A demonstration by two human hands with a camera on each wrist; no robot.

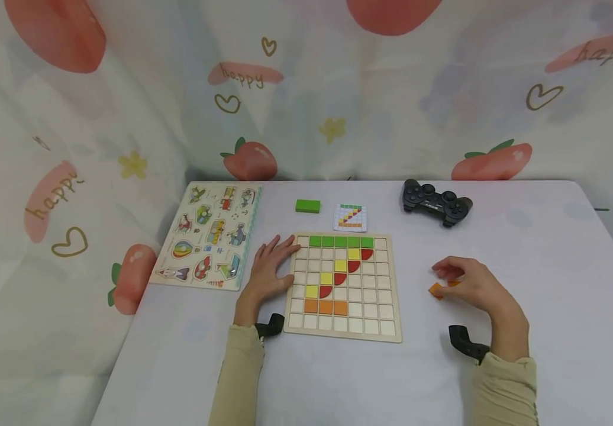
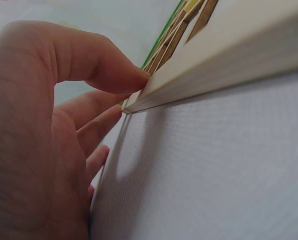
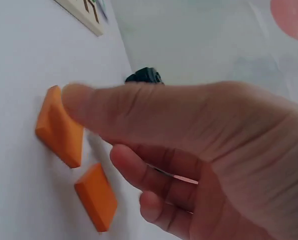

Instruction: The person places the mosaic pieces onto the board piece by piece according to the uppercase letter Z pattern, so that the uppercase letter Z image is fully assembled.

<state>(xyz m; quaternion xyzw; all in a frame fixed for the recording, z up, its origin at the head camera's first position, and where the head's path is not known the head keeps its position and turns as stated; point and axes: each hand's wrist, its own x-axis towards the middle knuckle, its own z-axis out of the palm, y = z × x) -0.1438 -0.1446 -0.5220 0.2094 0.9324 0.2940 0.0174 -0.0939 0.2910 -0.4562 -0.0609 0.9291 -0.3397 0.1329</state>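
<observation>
Fingers spread, my left hand [image 1: 269, 269] rests at the left edge of a wooden grid board [image 1: 342, 335]. In the left wrist view its thumb touches the board's rim. Green tiles [image 1: 341, 242] form a row at the top, yellow squares [image 1: 326, 278] and red quarter-round tiles [image 1: 340, 278] run diagonally, and three orange squares [image 1: 325, 307] lie low on the left. To the right of the board, my right hand [image 1: 474, 284] is low over two loose orange tiles. Its thumb tip overlaps one orange tile [image 3: 56, 127]; the other orange tile [image 3: 96, 197] lies beside it.
Behind the board are a green block [image 1: 307, 206] and a small pattern card [image 1: 350, 218]. A black game controller [image 1: 436, 203] lies at the back right. At the left is a vehicle picture puzzle [image 1: 193, 283]. Each wrist carries a black mount [image 1: 270, 325].
</observation>
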